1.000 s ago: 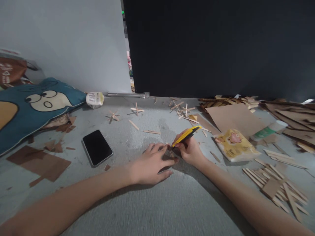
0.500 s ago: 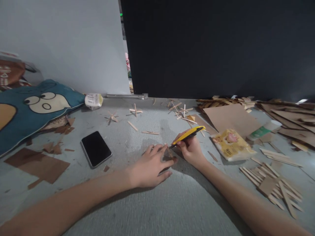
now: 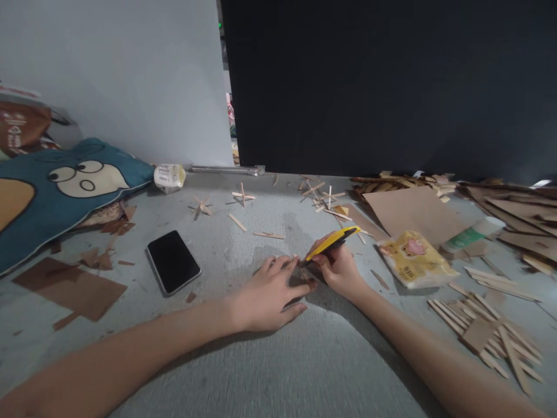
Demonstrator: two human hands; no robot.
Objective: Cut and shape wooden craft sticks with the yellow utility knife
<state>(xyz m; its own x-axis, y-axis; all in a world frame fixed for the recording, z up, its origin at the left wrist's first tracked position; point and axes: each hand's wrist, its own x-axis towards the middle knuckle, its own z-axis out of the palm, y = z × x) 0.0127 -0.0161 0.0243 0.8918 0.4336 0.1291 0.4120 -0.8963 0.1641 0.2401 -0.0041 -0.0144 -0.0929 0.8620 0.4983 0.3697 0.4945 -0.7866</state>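
Note:
A yellow and black utility knife (image 3: 333, 244) is gripped in my right hand (image 3: 342, 270), tilted with its tip down by my left fingers. My left hand (image 3: 270, 296) lies low over the table, its fingertips and thumb around a small wooden craft stick (image 3: 304, 273) that they hold against the surface. Most of that stick is hidden by the fingers, and the blade's contact with it is too small to make out. Just beyond the hands lie a loose craft stick (image 3: 269, 235) and another stick (image 3: 237, 222). Small star-shaped stick assemblies (image 3: 242, 196) stand farther back.
A phone (image 3: 173, 262) lies left of my hands, near brown cardboard (image 3: 72, 288) and a blue cushion (image 3: 87, 191). To the right are a yellow tissue pack (image 3: 415, 259), a glue stick (image 3: 472, 234) and a pile of craft sticks (image 3: 487, 331). A dark panel (image 3: 391, 87) stands behind.
The view has shifted slightly, so things appear a little farther right. My right hand has tilted the knife slightly; both hands stay at about the same place.

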